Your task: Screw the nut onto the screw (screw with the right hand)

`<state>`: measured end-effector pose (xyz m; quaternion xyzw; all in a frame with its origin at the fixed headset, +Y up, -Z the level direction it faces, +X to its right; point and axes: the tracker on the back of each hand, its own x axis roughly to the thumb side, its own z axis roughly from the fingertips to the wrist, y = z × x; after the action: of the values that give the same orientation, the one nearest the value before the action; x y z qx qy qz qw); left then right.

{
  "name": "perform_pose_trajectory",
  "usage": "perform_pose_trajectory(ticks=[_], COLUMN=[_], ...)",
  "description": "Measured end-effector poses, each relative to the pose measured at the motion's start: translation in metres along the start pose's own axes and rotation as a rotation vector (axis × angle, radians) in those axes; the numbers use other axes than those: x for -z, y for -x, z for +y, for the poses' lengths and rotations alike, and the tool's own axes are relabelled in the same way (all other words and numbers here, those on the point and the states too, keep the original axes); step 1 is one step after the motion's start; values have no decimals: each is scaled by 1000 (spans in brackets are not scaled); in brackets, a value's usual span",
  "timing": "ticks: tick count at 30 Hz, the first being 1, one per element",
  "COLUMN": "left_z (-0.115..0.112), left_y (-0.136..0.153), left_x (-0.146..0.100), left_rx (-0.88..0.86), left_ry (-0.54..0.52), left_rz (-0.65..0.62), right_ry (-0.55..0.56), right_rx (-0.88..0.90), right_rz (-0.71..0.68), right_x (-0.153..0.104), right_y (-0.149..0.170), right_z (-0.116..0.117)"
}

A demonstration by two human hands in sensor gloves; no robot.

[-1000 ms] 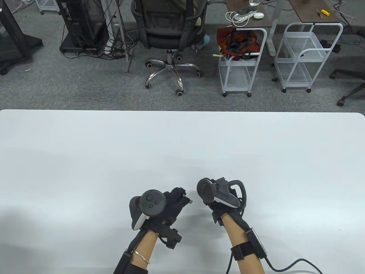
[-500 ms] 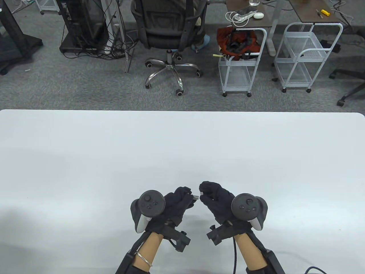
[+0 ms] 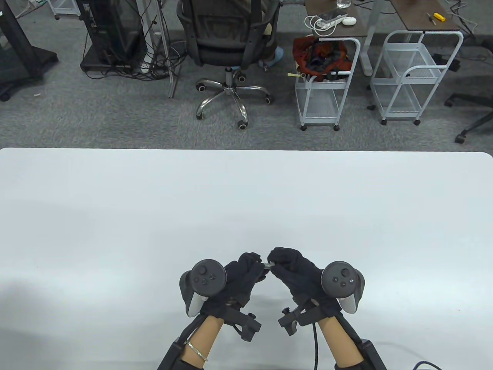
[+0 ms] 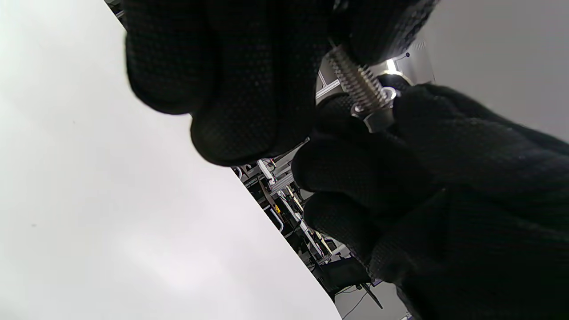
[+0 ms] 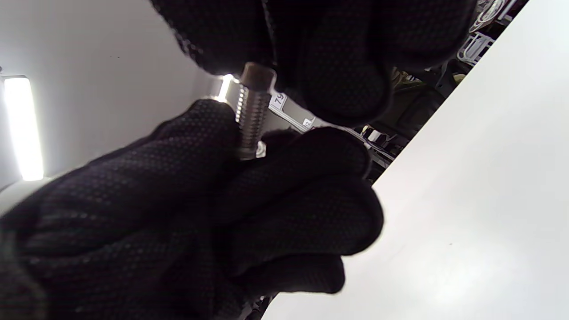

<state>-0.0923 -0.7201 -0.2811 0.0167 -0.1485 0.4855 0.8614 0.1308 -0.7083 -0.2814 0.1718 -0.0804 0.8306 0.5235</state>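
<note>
1. A white table [image 3: 246, 200] fills the near half of the table view, its far edge running straight across from left to right.
2. Its far right corner is rounded.
3. The top is smooth and plain white, with soft grey shadows at the near left and beneath the middle of the near edge.
4. A tiny dark speck [image 3: 459, 310] lies on it near the right edge.

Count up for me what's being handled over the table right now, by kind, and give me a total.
Gloved hands: 2, the left hand and the right hand
Screws: 1, the screw, gripped by the left hand
Nuts: 1, the nut, pinched by the right hand at the screw's tip
Total: 4
</note>
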Motion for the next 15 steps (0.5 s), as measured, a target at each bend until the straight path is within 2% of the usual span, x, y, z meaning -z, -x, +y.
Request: perform_pose_trajectory(ticks=[15], left_z=[-4], left_y=[-6], left_x=[0], left_rx=[38], left_ry=[32], left_rz=[-68], right_ry=[-85], right_rx=[41], right_rz=[56], right_x=[1], right_y=[9], right_z=[-4])
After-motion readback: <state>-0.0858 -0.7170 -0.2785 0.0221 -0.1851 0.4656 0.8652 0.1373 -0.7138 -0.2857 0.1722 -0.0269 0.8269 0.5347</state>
